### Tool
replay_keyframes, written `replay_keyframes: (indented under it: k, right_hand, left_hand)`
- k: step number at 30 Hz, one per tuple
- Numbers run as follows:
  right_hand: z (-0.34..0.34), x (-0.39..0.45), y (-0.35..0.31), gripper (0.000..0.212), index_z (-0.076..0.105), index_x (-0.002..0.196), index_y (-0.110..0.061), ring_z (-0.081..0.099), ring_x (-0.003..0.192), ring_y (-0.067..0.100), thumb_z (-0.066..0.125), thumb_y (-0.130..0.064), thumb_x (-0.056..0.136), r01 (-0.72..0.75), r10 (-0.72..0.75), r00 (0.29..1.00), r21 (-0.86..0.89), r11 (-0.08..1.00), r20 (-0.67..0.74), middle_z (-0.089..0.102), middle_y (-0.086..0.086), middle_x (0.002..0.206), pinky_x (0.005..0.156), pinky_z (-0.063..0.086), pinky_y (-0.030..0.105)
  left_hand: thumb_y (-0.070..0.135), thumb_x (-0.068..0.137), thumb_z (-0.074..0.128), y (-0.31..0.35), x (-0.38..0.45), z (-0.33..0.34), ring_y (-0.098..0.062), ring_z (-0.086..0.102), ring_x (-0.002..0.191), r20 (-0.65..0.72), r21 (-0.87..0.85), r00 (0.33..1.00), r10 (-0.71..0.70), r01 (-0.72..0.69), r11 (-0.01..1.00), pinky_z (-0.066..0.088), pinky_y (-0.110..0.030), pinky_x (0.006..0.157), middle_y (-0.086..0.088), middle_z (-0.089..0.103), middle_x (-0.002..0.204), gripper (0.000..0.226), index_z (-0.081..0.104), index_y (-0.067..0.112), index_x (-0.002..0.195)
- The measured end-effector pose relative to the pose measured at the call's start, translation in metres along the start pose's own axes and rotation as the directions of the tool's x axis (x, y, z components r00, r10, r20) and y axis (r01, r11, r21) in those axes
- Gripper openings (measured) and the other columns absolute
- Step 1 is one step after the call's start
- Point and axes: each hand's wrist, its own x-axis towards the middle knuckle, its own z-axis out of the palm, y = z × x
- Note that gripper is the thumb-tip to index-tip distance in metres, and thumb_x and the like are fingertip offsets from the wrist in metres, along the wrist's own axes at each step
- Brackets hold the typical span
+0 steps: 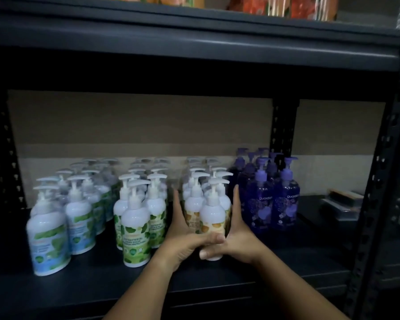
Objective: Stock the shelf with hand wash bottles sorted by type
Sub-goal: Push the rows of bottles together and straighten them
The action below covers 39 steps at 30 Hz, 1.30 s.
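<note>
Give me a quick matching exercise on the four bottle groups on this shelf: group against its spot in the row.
Things:
1. blue-label bottles
2. green-leaf bottles
3. orange-label bottles
4. purple bottles

Places:
A. far right of the row
B. between the left hand and right hand
C. far left
D. second from left

Pairs: 1-C, 2-D, 3-B, 4-A

Shelf [286, 257]: dark metal, four bottle groups in rows.
Blue-label bottles [49, 236]: far left.
Green-label bottles [135, 239]: next.
Orange-label bottles [211, 218]: between both hands.
Purple bottles [273, 202]: right.
Left hand [183, 236]: fingers straight, thumb across front.
Right hand [238, 236]: likewise.
</note>
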Motion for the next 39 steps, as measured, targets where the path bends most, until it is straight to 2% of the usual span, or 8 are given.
replay_keyframes:
  k: [9,13,17,20,25,31,34,39]
  right_hand:
    - [-0.002,0.020,0.017,0.165,-0.023,0.145,-0.061,0.041,0.143,0.003,0.102,-0.011,0.051,0.068,-0.069,0.996,0.034,0.997,0.053,0.022,-0.013,0.165,0.110,0.048,0.041]
    - [0.000,0.019,0.018,0.169,-0.030,0.145,-0.058,0.036,0.146,0.003,0.102,-0.011,0.050,0.065,-0.069,0.996,0.072,0.995,0.055,0.012,-0.012,0.168,0.109,0.048,0.036]
    - [0.000,0.017,0.019,0.172,-0.034,0.142,-0.059,0.028,0.149,0.000,0.104,-0.022,0.047,0.059,-0.060,0.998,0.058,0.997,0.023,0.003,-0.012,0.169,0.115,0.042,0.034]
    - [0.001,0.019,0.023,0.170,-0.035,0.139,-0.062,0.033,0.147,0.000,0.103,-0.016,0.050,0.070,-0.073,0.996,0.054,0.996,0.051,0.007,-0.014,0.169,0.112,0.045,0.035]
    - [0.001,0.024,0.028,0.167,-0.024,0.141,-0.068,0.035,0.148,0.006,0.104,-0.016,0.048,0.105,-0.106,0.993,0.031,0.994,0.052,0.014,-0.016,0.167,0.112,0.046,0.048]
    - [0.003,0.015,0.014,0.170,-0.031,0.140,-0.064,0.030,0.148,-0.001,0.103,-0.012,0.049,0.076,-0.078,0.996,0.068,0.995,0.031,-0.003,-0.014,0.169,0.107,0.049,0.032]
    - [0.000,0.004,0.006,0.169,-0.037,0.142,-0.054,0.030,0.132,-0.026,0.100,-0.007,0.055,0.027,-0.027,1.000,0.037,0.999,-0.008,-0.009,-0.017,0.164,0.096,0.044,0.008]
    - [-0.006,-0.025,-0.006,0.166,-0.025,0.150,-0.053,0.022,0.135,-0.024,0.104,-0.024,0.049,-0.075,0.067,0.996,-0.138,0.988,-0.063,0.014,-0.026,0.155,0.104,0.033,0.007]
  left_hand:
    - [-0.005,0.064,0.094,-0.016,0.017,-0.003,0.021,0.053,0.122,0.028,0.015,0.998,0.050,-0.050,0.999,0.051,-0.010,0.090,0.051,0.048,0.129,0.133,0.008,0.059,0.143]
    - [0.002,0.060,0.098,-0.014,0.016,-0.006,0.014,0.053,0.129,0.034,0.017,0.999,0.026,-0.027,1.000,0.052,-0.018,0.099,0.042,0.048,0.139,0.143,0.002,0.059,0.150]
    - [-0.002,0.056,0.098,-0.012,0.014,-0.008,0.029,0.047,0.118,0.026,-0.005,1.000,0.014,-0.014,1.000,0.050,-0.009,0.091,0.043,0.035,0.145,0.154,-0.006,0.049,0.158]
    - [-0.008,0.060,0.094,-0.015,0.016,-0.007,0.015,0.055,0.124,0.050,0.021,0.998,0.031,-0.032,0.999,0.053,-0.015,0.093,0.046,0.055,0.132,0.139,0.009,0.046,0.155]
    - [-0.010,0.062,0.092,-0.013,0.017,-0.006,0.005,0.059,0.127,0.055,0.021,0.997,0.053,-0.054,0.998,0.054,-0.019,0.093,0.040,0.058,0.134,0.131,0.016,0.046,0.153]
    - [-0.003,0.057,0.096,-0.010,0.012,-0.005,0.020,0.055,0.120,0.047,-0.008,0.999,-0.001,0.001,1.000,0.052,-0.012,0.089,0.049,0.053,0.127,0.153,-0.005,0.044,0.162]
    - [-0.001,0.056,0.098,-0.005,0.005,-0.002,0.036,0.047,0.108,0.017,0.007,0.999,-0.036,0.036,0.999,0.047,-0.002,0.083,0.043,0.035,0.135,0.157,-0.011,0.039,0.162]
    - [0.020,0.056,0.104,-0.002,-0.025,-0.008,0.008,0.049,0.135,-0.028,0.118,0.997,-0.071,0.074,0.990,0.049,-0.021,0.106,0.019,0.038,0.159,0.156,-0.008,0.046,0.161]
